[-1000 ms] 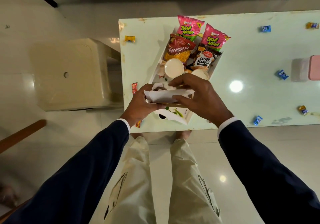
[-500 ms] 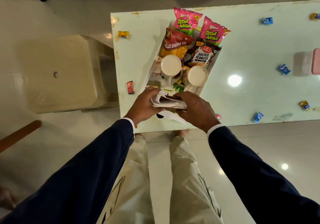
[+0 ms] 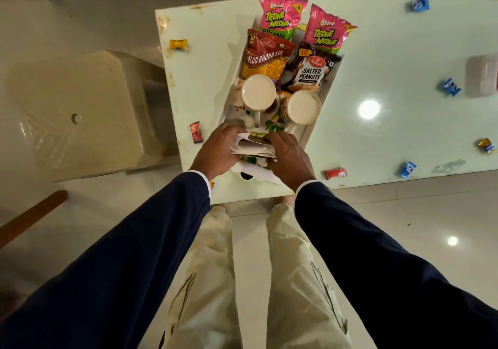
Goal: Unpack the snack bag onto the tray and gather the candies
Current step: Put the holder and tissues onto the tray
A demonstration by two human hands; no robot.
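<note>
Over the near end of the tray (image 3: 332, 77), both hands press a folded white paper bag (image 3: 252, 148) between them: left hand (image 3: 215, 148) and right hand (image 3: 289, 157) have fingers closed on it. Snack packets (image 3: 265, 59) and two cups (image 3: 258, 92) already fill the tray. Flatten it low, clear of the cups; candies (image 3: 407, 169) lie scattered across the bench (image 3: 390, 52).

2 pink-and-green packets (image 3: 281, 14), a red-and-yellow packet (image 3: 265, 56), blue candies (image 3: 448, 87) on a pale-green table (image 3: 390, 52).
</note>
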